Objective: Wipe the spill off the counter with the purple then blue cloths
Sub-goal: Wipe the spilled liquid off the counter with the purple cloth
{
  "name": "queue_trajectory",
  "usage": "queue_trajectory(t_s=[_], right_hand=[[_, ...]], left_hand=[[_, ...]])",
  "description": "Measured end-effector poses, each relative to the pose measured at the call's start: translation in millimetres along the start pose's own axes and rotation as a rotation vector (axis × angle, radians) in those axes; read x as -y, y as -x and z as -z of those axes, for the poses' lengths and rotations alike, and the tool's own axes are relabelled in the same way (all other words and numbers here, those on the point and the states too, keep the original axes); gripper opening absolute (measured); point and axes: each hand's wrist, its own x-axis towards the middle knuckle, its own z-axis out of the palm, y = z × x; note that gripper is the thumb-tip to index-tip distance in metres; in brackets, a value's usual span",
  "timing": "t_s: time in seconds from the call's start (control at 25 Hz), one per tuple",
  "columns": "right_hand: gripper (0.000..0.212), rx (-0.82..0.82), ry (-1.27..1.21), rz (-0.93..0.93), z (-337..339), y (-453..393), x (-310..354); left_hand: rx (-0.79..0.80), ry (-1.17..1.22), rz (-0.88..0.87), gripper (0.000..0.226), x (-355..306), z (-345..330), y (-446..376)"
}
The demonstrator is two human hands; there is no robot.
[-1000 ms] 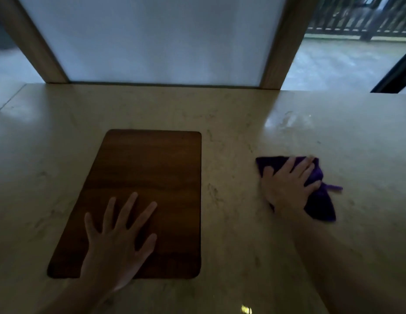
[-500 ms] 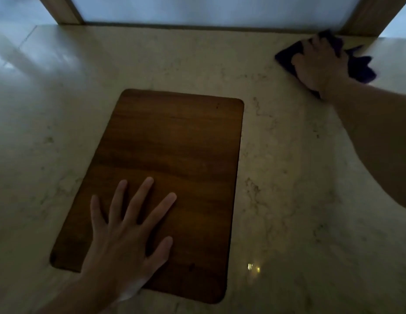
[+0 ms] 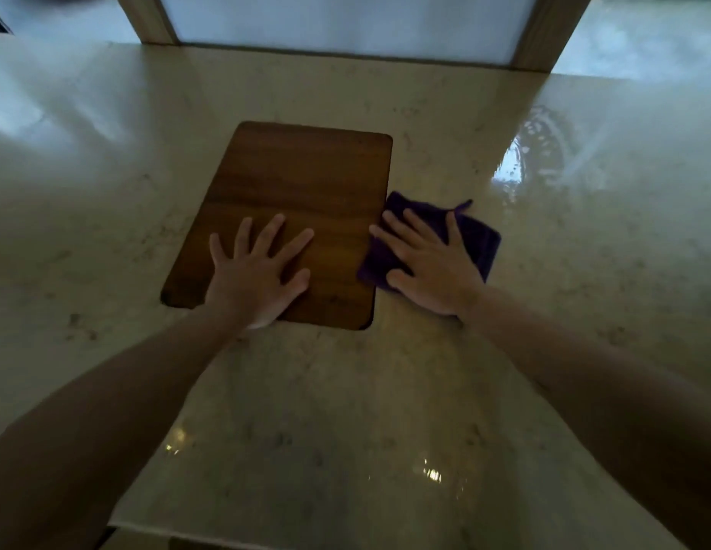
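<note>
Nearest the camera, a pale marbled counter is seen, with two bare forearms entering from the lower corners. The left hand is laid flat, fingers spread, on the near end of a wooden cutting board – nothing is gripped by it. At 3 o'clock from that hand, the right hand is pressed palm-down, fingers splayed, on a folded purple cloth; the cloth is pinned under the palm rather than clenched. The cloth is set against the board's right edge, its left corner touching or slightly overlapping the wood. A small loop is seen at the cloth's far corner. Farther off, at about 1 o'clock from the cloth, a glossy wet patch – the spill – is shown on the counter, apart from the cloth. At the far edge, a frosted panel is framed by two wooden posts.
</note>
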Motion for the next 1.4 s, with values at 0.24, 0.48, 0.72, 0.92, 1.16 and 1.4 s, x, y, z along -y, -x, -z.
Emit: queue_trajectory(t_s=[0.24, 0.48, 0.72, 0.92, 1.16, 1.4], right_hand=[[0.076, 0.036, -0.004, -0.023, -46.1, 147.1, 90.5], [0.073, -0.017, -0.031, -0.052, -70.0, 234.1, 138.9], [0.070, 0.103, 0.070, -0.052, -75.6, 268.1, 150.8], [0.068, 0.034, -0.123, -0.075, -55.0, 282.7, 134.0], [0.083, -0.028, -0.308, -0.530, -43.3, 314.0, 93.7], [0.071, -0.098, -0.601, -0.713, -41.8, 303.1, 121.9]], left_hand=[[-0.014, 0.043, -0.006, 0.058, -60.4, 0.2, 85.3], [-0.077, 0.064, -0.298, 0.050, -88.2, -22.7, 198.7], [0.073, 0.057, -0.386, 0.062, -87.6, -17.8, 260.5], [0.086, 0.041, -0.258, 0.050, -104.5, -7.1, 276.2], [0.179, 0.297, -0.114, 0.051, -113.7, 2.8, 280.8], [0.235, 0.777, 0.108, 0.067, -135.1, 6.6, 277.7]])
